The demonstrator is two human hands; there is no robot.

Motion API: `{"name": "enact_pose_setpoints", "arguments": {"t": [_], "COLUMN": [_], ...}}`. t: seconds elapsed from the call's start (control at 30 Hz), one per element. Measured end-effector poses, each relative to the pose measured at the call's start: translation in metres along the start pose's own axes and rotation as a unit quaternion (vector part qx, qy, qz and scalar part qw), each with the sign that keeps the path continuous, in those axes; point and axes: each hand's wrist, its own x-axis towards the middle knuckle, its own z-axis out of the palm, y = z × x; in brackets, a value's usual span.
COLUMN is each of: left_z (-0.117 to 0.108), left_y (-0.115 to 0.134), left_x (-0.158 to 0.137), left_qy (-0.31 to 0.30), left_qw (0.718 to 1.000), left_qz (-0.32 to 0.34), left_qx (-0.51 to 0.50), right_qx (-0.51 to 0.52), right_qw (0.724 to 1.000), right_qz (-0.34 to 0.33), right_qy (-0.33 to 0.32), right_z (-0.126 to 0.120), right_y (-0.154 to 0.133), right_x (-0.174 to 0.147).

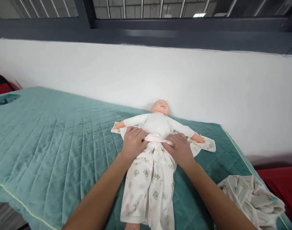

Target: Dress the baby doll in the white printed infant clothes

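A baby doll point(159, 107) lies on its back on the green quilted bed cover point(64, 134), arms spread wide. It wears a white long-sleeved top point(157, 124) and white printed pants point(147, 185). My left hand point(135, 142) grips the pants' waistband at one side of the doll's waist. On the other side my right hand point(179, 147) pinches the same waistband between thumb and fingers. Under the doll's arms and back a printed shirt point(207, 145) is spread out. One bare foot point(132, 226) shows below a pant leg.
Crumpled printed baby clothes point(253, 198) lie at the right edge of the bed. A red object point(280, 182) stands beyond that edge. Behind the doll rises a white wall point(100, 70) below a dark window frame point(146, 33). The cover has a hole point(5, 99) at far left.
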Motion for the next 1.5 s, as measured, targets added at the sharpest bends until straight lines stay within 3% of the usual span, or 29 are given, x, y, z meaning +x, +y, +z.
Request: {"name": "enact_pose_setpoints", "arguments": {"t": [0.1, 0.23, 0.4, 0.57, 0.7, 0.87, 1.03, 1.2, 1.37, 1.5], "left_z": [-0.015, -0.031, -0.037, -0.037, -0.036, -0.036, -0.032, -0.019, -0.001, 0.005], "left_y": [-0.001, 0.007, 0.015, 0.014, 0.014, 0.013, 0.011, 0.005, -0.007, -0.012], "left_x": [-0.033, -0.063, -0.066, -0.062, -0.063, -0.062, -0.059, -0.043, -0.025, -0.021], "left_qy": [0.046, 0.007, -0.072, -0.095, -0.109, -0.114, -0.113, -0.090, -0.078, -0.074], "left_qw": [0.996, 0.990, 0.983, 0.979, 0.977, 0.972, 0.972, 0.976, 0.977, 0.978], "left_qz": [-0.070, -0.126, -0.159, -0.176, -0.182, -0.199, -0.194, -0.175, -0.159, -0.143], "left_qx": [-0.042, -0.063, -0.049, -0.028, -0.024, -0.044, -0.069, -0.097, -0.115, -0.129], "right_qx": [-0.046, -0.085, -0.120, -0.123, -0.074, 0.042, 0.163, 0.304, 0.355, 0.350], "right_qw": [0.999, 0.995, 0.988, 0.991, 0.995, 0.982, 0.960, 0.920, 0.901, 0.906], "right_qz": [-0.012, -0.041, -0.067, -0.034, 0.069, 0.167, 0.194, 0.224, 0.234, 0.233], "right_qy": [0.009, 0.044, 0.073, 0.042, -0.008, -0.073, -0.119, -0.106, -0.082, -0.056], "right_z": [0.001, 0.001, -0.003, -0.010, -0.010, -0.013, -0.020, -0.017, -0.007, -0.002], "right_y": [0.005, 0.008, 0.004, -0.015, -0.029, -0.025, -0.021, -0.025, -0.019, -0.018], "right_x": [-0.002, -0.004, -0.011, -0.036, -0.054, -0.051, -0.046, -0.049, -0.045, -0.040]}}
